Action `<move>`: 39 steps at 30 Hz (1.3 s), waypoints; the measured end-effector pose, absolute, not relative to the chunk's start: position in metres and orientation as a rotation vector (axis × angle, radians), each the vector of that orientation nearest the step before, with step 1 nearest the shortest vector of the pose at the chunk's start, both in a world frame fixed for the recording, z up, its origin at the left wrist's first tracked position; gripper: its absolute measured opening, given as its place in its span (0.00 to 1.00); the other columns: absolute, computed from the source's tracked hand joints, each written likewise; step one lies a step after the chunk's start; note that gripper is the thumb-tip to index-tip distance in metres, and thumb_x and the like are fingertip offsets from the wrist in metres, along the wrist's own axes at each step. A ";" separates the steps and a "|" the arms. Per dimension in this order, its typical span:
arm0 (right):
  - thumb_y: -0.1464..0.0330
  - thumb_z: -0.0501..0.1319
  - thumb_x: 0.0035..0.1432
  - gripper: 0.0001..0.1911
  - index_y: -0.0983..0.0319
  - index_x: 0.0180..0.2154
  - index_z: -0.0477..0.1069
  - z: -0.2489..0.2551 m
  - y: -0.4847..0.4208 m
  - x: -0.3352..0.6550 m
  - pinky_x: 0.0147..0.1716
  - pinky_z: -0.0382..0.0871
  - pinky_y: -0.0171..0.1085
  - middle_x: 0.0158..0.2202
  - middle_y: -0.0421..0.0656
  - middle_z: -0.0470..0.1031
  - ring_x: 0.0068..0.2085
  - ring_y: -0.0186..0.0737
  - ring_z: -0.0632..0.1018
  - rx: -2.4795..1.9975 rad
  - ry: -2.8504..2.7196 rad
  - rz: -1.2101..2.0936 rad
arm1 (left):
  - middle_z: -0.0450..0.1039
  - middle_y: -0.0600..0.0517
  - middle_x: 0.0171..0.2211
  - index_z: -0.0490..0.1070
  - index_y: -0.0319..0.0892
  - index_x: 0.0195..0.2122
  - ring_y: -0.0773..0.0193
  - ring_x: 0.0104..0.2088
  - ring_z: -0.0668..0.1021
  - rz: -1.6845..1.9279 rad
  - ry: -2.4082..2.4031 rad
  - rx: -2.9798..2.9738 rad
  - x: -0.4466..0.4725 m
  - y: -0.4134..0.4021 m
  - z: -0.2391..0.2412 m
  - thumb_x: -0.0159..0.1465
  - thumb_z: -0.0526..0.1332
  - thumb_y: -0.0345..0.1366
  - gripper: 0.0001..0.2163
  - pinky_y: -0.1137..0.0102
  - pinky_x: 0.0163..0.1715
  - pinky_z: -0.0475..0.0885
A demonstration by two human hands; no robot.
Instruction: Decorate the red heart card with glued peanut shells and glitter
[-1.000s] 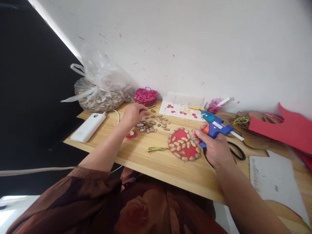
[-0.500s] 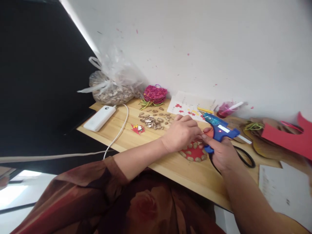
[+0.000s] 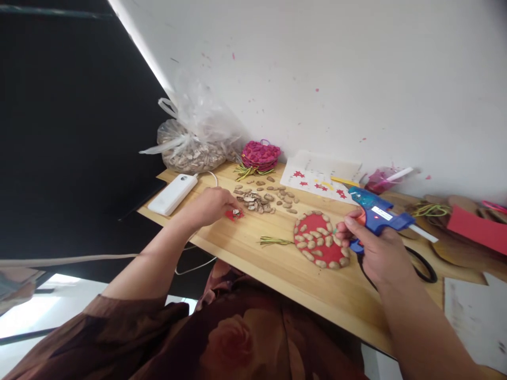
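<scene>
My right hand (image 3: 382,253) is closed around a blue hot glue gun (image 3: 378,214), its nozzle pointing up and left. Just left of that hand lies a round red disc (image 3: 312,224) with peanuts around its rim and in rows across the middle, and a green-yellow tassel (image 3: 276,240) at its left side. Over by the red scrap (image 3: 236,214) with small bits on it is my left hand (image 3: 209,206), fingers bent and drawn together; what they hold, if anything, is hidden. A pile of peanuts and shells (image 3: 255,201) sits right beside it.
At the back stand a clear bag of shells (image 3: 194,158) and a magenta tasselled ornament (image 3: 261,155). A white power bank (image 3: 173,194) with a cable lies left. White paper with small red cutouts (image 3: 320,174) is near the wall; red card (image 3: 477,229) and white board (image 3: 473,311) lie right.
My left hand has left the red disc and moved left to the red scrap, uncovering the peanuts and tassel. The glue gun stays in my right hand. The view has shifted slightly.
</scene>
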State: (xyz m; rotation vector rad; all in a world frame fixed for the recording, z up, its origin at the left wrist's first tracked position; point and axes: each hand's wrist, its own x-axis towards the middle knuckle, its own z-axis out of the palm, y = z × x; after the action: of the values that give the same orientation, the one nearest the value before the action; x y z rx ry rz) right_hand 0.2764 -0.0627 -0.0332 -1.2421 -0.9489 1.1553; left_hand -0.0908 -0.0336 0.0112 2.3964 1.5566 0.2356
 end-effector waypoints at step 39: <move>0.59 0.77 0.41 0.20 0.59 0.33 0.74 -0.042 -0.052 0.278 0.18 0.68 0.33 0.23 0.39 0.76 0.22 0.37 0.77 -1.315 -0.910 0.964 | 0.83 0.48 0.42 0.83 0.44 0.42 0.60 0.42 0.82 0.549 1.744 2.248 -0.079 0.022 -0.039 0.61 0.57 0.26 0.16 0.70 0.48 0.74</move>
State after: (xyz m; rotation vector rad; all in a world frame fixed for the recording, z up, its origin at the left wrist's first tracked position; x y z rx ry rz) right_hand 0.2783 -0.0517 -0.0423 -1.3150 -0.9095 0.9642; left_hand -0.0792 0.0224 -0.0388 2.2475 1.7445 0.5488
